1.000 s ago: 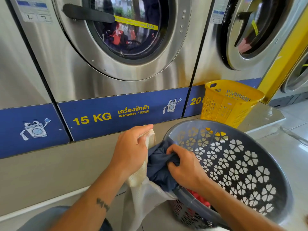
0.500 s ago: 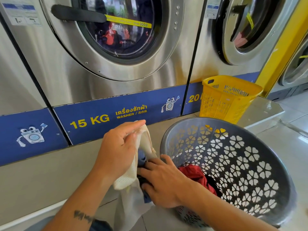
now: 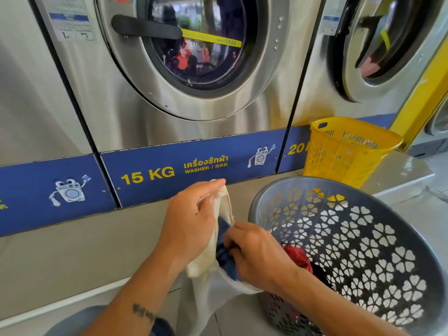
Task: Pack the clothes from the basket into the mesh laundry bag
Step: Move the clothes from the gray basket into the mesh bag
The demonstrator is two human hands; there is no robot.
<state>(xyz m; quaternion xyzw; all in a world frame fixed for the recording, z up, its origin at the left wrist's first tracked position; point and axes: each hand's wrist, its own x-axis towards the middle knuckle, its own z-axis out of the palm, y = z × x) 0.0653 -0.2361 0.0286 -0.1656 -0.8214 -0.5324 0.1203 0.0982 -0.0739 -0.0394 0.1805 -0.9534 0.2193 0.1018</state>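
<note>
Blue garment at the bag's mouth.
Left hand (image 3: 191, 224) pinched the mesh laundry bag (image 3: 206, 294) by its rim, fingers curled, just beside the grey basket (image 3: 266, 197), at its left rim. Right hand (image 3: 257, 255) gripped a blue garment (image 3: 225, 259) in the mouth. Red clothes (image 3: 297, 257) lay in the basket.

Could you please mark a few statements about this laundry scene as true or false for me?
1. The left hand grips the cream mesh laundry bag near its rim. True.
2. The right hand holds a dark blue garment at the bag's mouth. True.
3. The round grey perforated plastic basket is empty. False: a red garment lies inside.
4. The yellow plastic basket stands left of the grey basket. False: it stands behind it, rightward.
5. The blue washer panel reads 15 KG. True.
</note>
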